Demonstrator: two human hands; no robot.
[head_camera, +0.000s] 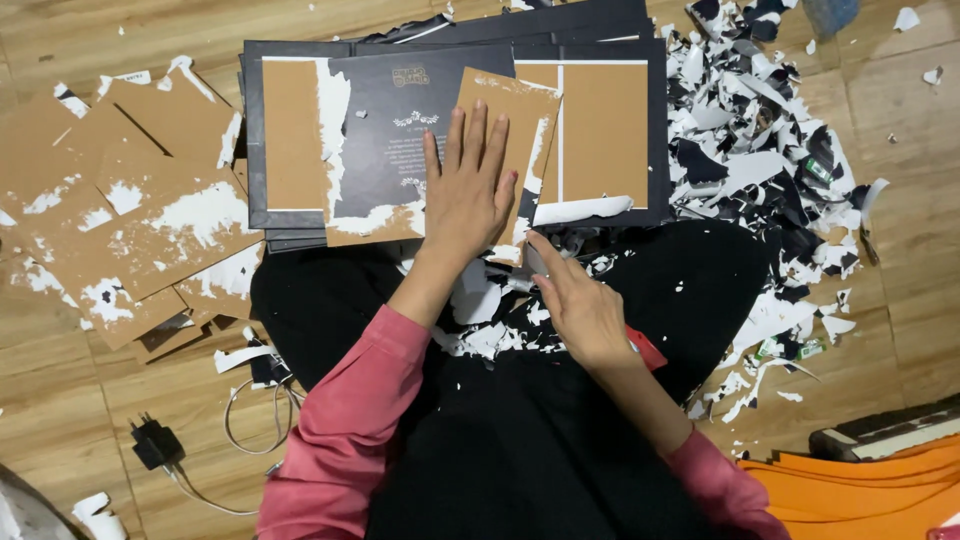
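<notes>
Currently left hand (466, 190) lies flat and unclenched, pinning the brown card (505, 150) to the dark folder (400, 120), while right hand (578, 300) pinches its near edge (long axis runs away from the lap).

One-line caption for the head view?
Left hand flat on a brown card atop dark covers; right hand at its lower edge, paper scraps alongside.

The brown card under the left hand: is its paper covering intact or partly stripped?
Partly stripped. The brown card shows bare board with ragged white remnants along its right edge, while the left hand presses flat on it.
</notes>
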